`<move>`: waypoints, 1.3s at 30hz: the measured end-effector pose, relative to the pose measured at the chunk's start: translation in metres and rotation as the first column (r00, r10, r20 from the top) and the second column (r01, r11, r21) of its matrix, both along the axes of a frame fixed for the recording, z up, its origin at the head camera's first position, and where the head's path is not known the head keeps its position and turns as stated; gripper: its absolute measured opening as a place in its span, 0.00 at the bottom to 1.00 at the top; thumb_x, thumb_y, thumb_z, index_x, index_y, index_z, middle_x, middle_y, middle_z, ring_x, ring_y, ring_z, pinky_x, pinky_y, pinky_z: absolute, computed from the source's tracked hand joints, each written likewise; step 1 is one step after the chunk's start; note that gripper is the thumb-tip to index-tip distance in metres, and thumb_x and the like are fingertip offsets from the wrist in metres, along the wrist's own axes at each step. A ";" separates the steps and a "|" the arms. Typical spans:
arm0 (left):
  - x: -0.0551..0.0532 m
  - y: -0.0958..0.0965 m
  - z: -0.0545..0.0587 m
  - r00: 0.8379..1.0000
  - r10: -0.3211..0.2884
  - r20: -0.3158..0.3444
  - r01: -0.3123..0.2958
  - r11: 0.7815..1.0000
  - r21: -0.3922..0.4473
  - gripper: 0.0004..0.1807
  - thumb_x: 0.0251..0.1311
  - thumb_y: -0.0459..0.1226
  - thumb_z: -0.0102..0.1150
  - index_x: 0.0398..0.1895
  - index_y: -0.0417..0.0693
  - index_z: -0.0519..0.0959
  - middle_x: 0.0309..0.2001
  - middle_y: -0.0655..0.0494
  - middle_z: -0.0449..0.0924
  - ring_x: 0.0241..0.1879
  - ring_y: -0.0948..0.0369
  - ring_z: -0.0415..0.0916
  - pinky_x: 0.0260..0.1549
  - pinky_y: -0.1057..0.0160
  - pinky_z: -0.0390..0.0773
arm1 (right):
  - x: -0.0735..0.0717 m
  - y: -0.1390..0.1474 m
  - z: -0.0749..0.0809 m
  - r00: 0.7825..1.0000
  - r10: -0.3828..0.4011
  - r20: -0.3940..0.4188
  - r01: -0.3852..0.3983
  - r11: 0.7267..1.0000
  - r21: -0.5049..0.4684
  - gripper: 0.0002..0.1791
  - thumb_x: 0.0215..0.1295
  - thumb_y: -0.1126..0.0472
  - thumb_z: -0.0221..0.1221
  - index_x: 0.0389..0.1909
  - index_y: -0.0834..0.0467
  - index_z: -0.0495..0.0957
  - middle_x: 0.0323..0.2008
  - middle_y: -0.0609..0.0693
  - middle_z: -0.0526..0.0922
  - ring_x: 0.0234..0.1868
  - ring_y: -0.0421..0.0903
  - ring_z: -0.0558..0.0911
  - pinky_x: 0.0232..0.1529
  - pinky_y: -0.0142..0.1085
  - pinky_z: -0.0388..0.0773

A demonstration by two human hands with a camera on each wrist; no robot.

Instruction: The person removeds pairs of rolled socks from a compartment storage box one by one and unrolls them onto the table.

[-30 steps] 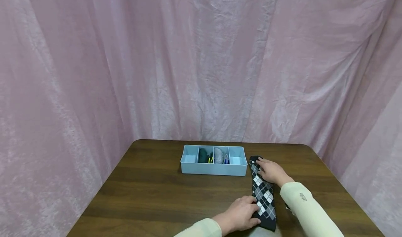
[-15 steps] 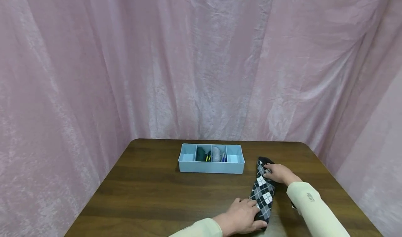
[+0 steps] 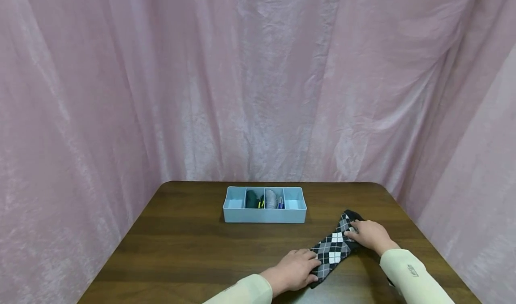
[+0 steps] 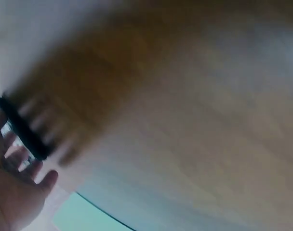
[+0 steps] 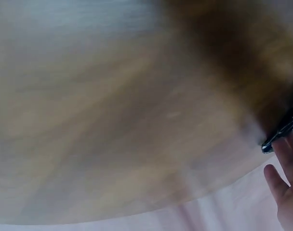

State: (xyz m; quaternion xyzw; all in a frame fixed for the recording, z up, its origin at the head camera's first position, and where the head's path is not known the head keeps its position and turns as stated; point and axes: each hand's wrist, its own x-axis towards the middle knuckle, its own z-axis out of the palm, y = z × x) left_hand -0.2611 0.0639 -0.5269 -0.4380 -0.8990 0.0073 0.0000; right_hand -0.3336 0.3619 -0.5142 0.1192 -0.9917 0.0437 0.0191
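A black, grey and white argyle sock (image 3: pixel 332 250) lies flat and slanted on the brown wooden table (image 3: pixel 193 250), in front of the person. The left hand (image 3: pixel 292 270) rests its extended fingertips on the sock's near end. On the far end, the right hand (image 3: pixel 368 235) presses with fairly straight fingers beside the black toe part. In the left wrist view, the fingers of the left hand (image 4: pixel 21 183) touch the dark edge of the sock (image 4: pixel 23 130). The right wrist view catches the right hand (image 5: pixel 288 185) at its border, fingertips against the sock (image 5: pixel 281 132).
A light blue divided box (image 3: pixel 264 215) stands near the back of the table. Its middle compartments hold a dark green roll (image 3: pixel 251 199), a grey roll (image 3: pixel 271 199) and small yellow and blue items. Pink curtains (image 3: pixel 250 80) hang behind and beside the table.
The sock has turned from nearly straight to a slant, its near end shifting left and its far end right. Both hands have moved with it. The head view has shifted slightly.
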 end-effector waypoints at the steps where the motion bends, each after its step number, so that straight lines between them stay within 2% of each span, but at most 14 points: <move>1: -0.002 -0.002 0.001 1.000 -0.015 0.021 0.015 1.000 0.003 0.23 0.70 0.54 0.53 0.65 0.61 0.75 0.65 0.65 0.70 0.66 0.64 0.64 0.59 0.62 0.69 | 0.003 0.003 -0.001 1.000 -0.003 -0.014 0.003 1.000 0.008 0.32 0.64 0.40 0.61 0.52 0.66 0.82 0.50 0.65 0.83 0.50 0.66 0.81 0.50 0.60 0.75; 5: -0.011 -0.011 0.005 0.994 -0.055 0.098 0.053 0.998 0.024 0.23 0.69 0.50 0.57 0.66 0.60 0.75 0.68 0.65 0.68 0.69 0.61 0.62 0.63 0.60 0.66 | 0.017 0.013 0.001 0.998 -0.011 -0.060 0.013 1.000 0.021 0.32 0.62 0.39 0.62 0.49 0.65 0.84 0.44 0.64 0.85 0.44 0.65 0.83 0.45 0.59 0.77; 9: -0.020 -0.017 0.008 0.987 -0.074 0.146 0.069 0.997 0.038 0.23 0.66 0.46 0.61 0.64 0.61 0.76 0.69 0.67 0.68 0.71 0.59 0.60 0.64 0.58 0.64 | 0.033 0.018 0.002 0.997 -0.018 -0.076 0.020 1.000 0.023 0.30 0.62 0.40 0.63 0.46 0.65 0.85 0.40 0.63 0.86 0.40 0.63 0.84 0.40 0.58 0.78; 14: -0.029 -0.022 0.014 0.985 -0.097 0.146 0.093 0.995 0.032 0.23 0.64 0.43 0.63 0.63 0.62 0.78 0.69 0.66 0.68 0.72 0.58 0.58 0.66 0.56 0.63 | 0.050 0.019 0.002 0.992 -0.049 -0.113 0.052 0.998 0.025 0.26 0.61 0.41 0.64 0.38 0.62 0.87 0.31 0.59 0.86 0.31 0.59 0.84 0.31 0.55 0.78; 18: -0.035 -0.025 0.017 0.987 -0.088 0.138 0.087 0.996 0.013 0.23 0.65 0.40 0.62 0.64 0.64 0.77 0.70 0.65 0.67 0.73 0.58 0.56 0.66 0.55 0.63 | 0.063 0.020 0.000 0.988 -0.086 -0.131 0.089 0.996 0.018 0.25 0.62 0.40 0.63 0.37 0.61 0.86 0.30 0.58 0.86 0.30 0.59 0.83 0.31 0.55 0.78; 19: -0.037 -0.026 0.017 0.988 -0.078 0.136 0.078 0.997 0.009 0.23 0.65 0.40 0.62 0.64 0.64 0.77 0.70 0.64 0.67 0.73 0.58 0.56 0.66 0.55 0.63 | 0.066 0.020 -0.001 0.987 -0.085 -0.137 0.087 0.996 0.011 0.25 0.62 0.40 0.63 0.37 0.61 0.86 0.30 0.58 0.86 0.29 0.59 0.83 0.30 0.55 0.78; 23: -0.043 -0.031 0.016 0.995 -0.027 0.098 0.027 1.000 0.006 0.24 0.64 0.37 0.62 0.62 0.68 0.78 0.70 0.63 0.67 0.72 0.58 0.58 0.64 0.55 0.66 | 0.076 0.022 0.000 0.987 -0.072 -0.144 0.066 0.997 -0.044 0.15 0.62 0.46 0.65 0.24 0.52 0.82 0.21 0.49 0.81 0.22 0.50 0.78 0.24 0.50 0.74; 26: -0.045 -0.032 0.013 0.998 0.020 0.064 -0.022 0.999 0.038 0.24 0.62 0.35 0.62 0.60 0.67 0.80 0.68 0.60 0.70 0.70 0.57 0.62 0.62 0.55 0.68 | 0.082 0.023 0.004 0.988 -0.059 -0.141 0.046 0.995 -0.094 0.11 0.61 0.51 0.67 0.23 0.51 0.82 0.22 0.46 0.81 0.23 0.46 0.78 0.25 0.47 0.74; 29: -0.040 -0.027 0.012 0.993 0.097 0.073 -0.106 0.985 0.134 0.21 0.62 0.36 0.62 0.59 0.59 0.81 0.67 0.55 0.72 0.68 0.56 0.65 0.62 0.54 0.69 | 0.083 0.025 0.008 0.978 -0.010 -0.209 -0.016 0.992 -0.124 0.07 0.60 0.55 0.69 0.34 0.55 0.87 0.34 0.50 0.86 0.34 0.52 0.84 0.34 0.52 0.79; 32: -0.032 -0.015 0.009 0.981 0.182 0.065 -0.193 0.947 0.258 0.20 0.63 0.42 0.64 0.57 0.51 0.81 0.61 0.52 0.76 0.61 0.55 0.71 0.58 0.55 0.72 | 0.081 0.026 0.009 0.957 0.058 -0.284 -0.100 0.986 -0.135 0.14 0.60 0.58 0.69 0.44 0.61 0.86 0.46 0.58 0.85 0.46 0.60 0.83 0.45 0.56 0.78; 33: -0.029 -0.011 0.009 0.976 0.210 0.053 -0.216 0.932 0.290 0.20 0.63 0.45 0.64 0.56 0.49 0.81 0.57 0.51 0.77 0.58 0.55 0.72 0.55 0.56 0.74 | 0.080 0.026 0.008 0.955 0.079 -0.286 -0.123 0.983 -0.137 0.16 0.60 0.58 0.69 0.46 0.62 0.85 0.49 0.60 0.84 0.49 0.61 0.82 0.48 0.57 0.77; 35: -0.024 -0.003 0.006 0.966 0.257 0.013 -0.247 0.911 0.331 0.20 0.62 0.49 0.65 0.52 0.48 0.83 0.49 0.51 0.78 0.50 0.55 0.74 0.48 0.58 0.76 | 0.079 0.025 0.006 0.964 0.107 -0.244 -0.146 0.978 -0.150 0.20 0.62 0.57 0.67 0.50 0.64 0.83 0.54 0.63 0.81 0.54 0.63 0.80 0.52 0.58 0.74; 39: -0.018 0.009 -0.001 0.938 0.342 -0.053 -0.312 0.902 0.299 0.20 0.60 0.53 0.66 0.43 0.48 0.85 0.41 0.52 0.75 0.42 0.56 0.73 0.39 0.60 0.77 | 0.079 0.024 0.002 0.986 0.125 -0.107 -0.142 0.976 -0.165 0.25 0.64 0.51 0.65 0.55 0.66 0.80 0.57 0.67 0.78 0.58 0.68 0.75 0.55 0.61 0.71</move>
